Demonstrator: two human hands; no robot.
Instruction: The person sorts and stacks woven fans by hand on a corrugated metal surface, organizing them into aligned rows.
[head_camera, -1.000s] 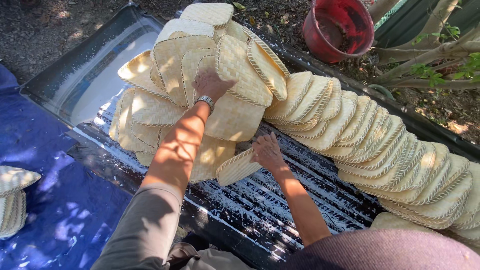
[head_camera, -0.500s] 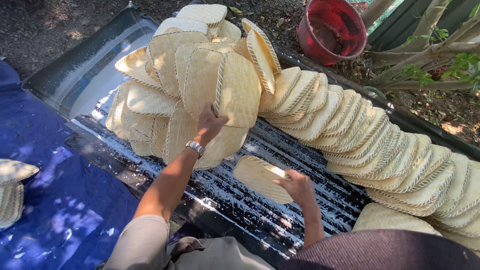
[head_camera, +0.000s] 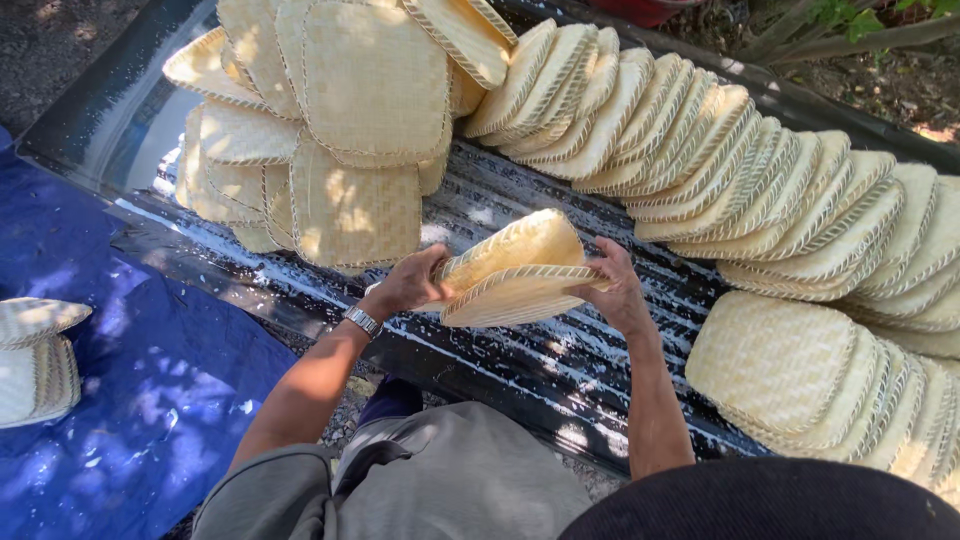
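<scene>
Both my hands hold two pale woven trays (head_camera: 515, 268) stacked together above a dark, white-streaked metal sheet (head_camera: 520, 360). My left hand (head_camera: 408, 284), with a metal watch on its wrist, grips their left edge. My right hand (head_camera: 618, 285) grips the right edge. Just beyond my left hand leans a pile of the same woven trays (head_camera: 330, 130), resting on each other. A long overlapping row of trays (head_camera: 720, 170) runs from the top middle to the right edge.
A second shorter stack of woven trays (head_camera: 800, 380) lies at the lower right. A blue tarp (head_camera: 120, 380) covers the ground at left, with two more trays (head_camera: 35, 360) at its left edge. Bare soil and branches show at the top right.
My left hand left the leaning pile and came down to join my right hand. The right hand's single tray is now paired with a second one, held between both hands.
</scene>
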